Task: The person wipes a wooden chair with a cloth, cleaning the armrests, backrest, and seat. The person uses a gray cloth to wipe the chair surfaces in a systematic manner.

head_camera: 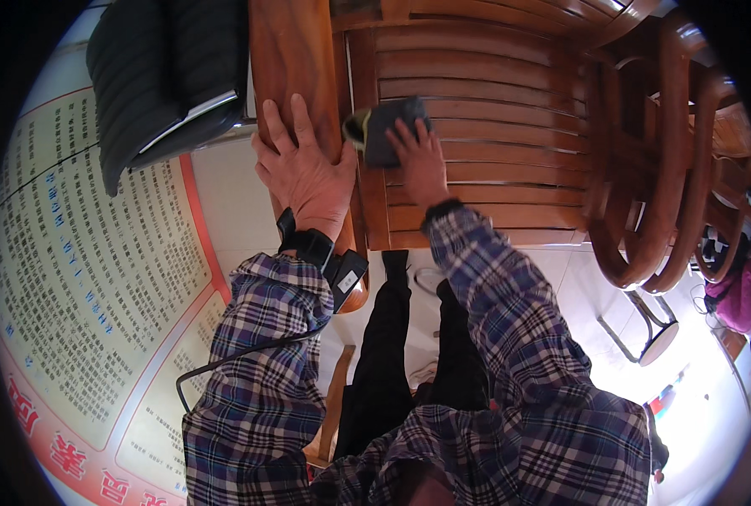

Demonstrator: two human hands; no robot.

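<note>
My left hand (306,167) lies spread on the broad wooden armrest (293,50) of a bench. Its fingers are apart and nothing is in it. A black strap and a small box are on that wrist. My right hand (421,161) presses a dark grey cloth (382,136) onto the bench's slatted wooden seat (489,148). The cloth looks folded, with a yellowish edge towards the armrest. My right thumb is hidden from view, and the cloth and fingers are slightly blurred.
Left of the armrest stands a black padded chair (167,82). A large printed board (116,253) bearing writing fills the left side. Curved wooden armrests (660,158) rise at the right. A round-topped stool (659,343) and pink fabric (737,297) lie beyond.
</note>
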